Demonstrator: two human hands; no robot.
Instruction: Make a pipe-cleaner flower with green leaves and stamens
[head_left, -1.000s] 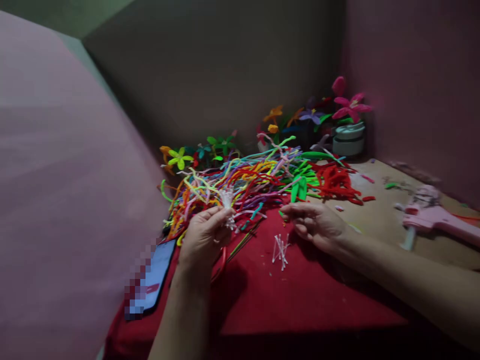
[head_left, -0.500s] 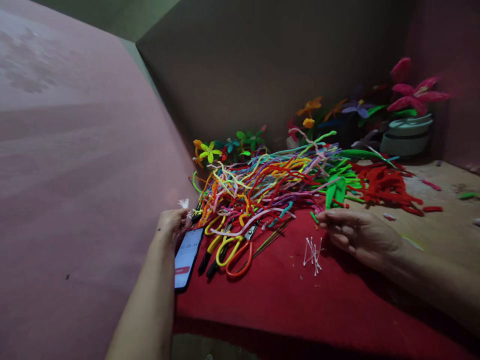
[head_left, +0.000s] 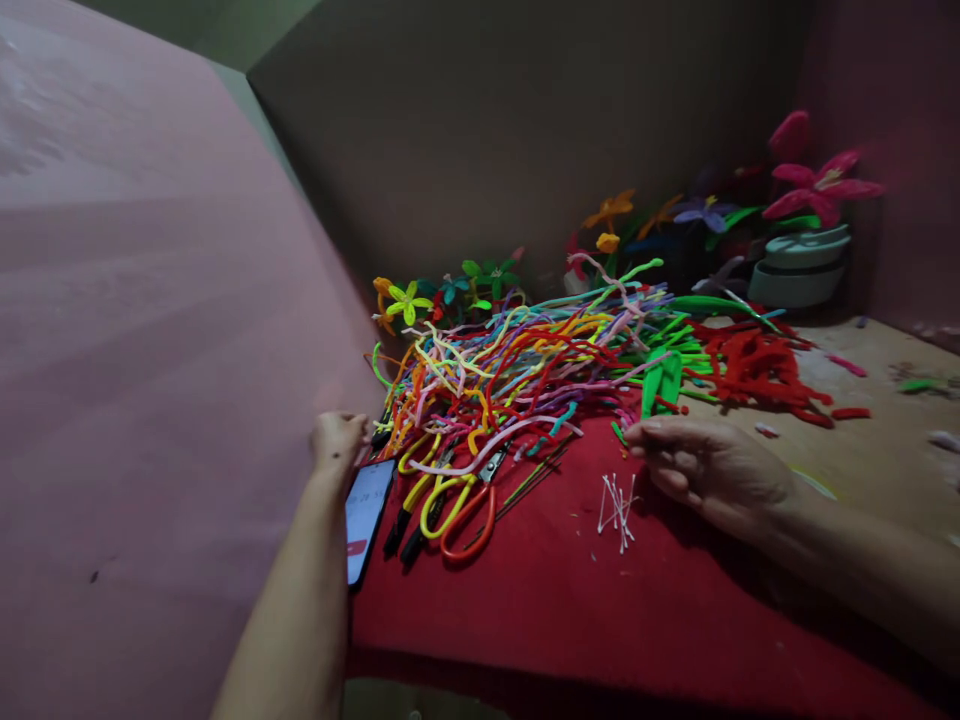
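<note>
My left hand (head_left: 339, 440) is closed at the table's left edge, beside the pink wall and just above the phone (head_left: 369, 520). Its fingers are mostly turned away, so whatever they hold is hidden. Over the red cloth, my right hand (head_left: 712, 470) has thumb and fingertips pressed together; anything between them is too small to make out. Just left of it lies a small scatter of thin white stamens (head_left: 618, 512) with knobbed tips. Behind its fingertips stands a folded green fuzzy strip (head_left: 661, 382).
A tangled heap of coloured pipe cleaners (head_left: 517, 350) covers the middle. Before it lie orange-handled scissors (head_left: 470, 525) and yellow-handled pliers (head_left: 442, 500). Red pipe-cleaner pieces (head_left: 765, 368) lie at right. Fuzzy flowers (head_left: 821, 185) and a grey-green container (head_left: 799, 268) stand behind.
The white stamen bundle that showed in my left hand is no longer visible, and that hand now looks like a fist. The view has shifted slightly; my right hand keeps its pose.
</note>
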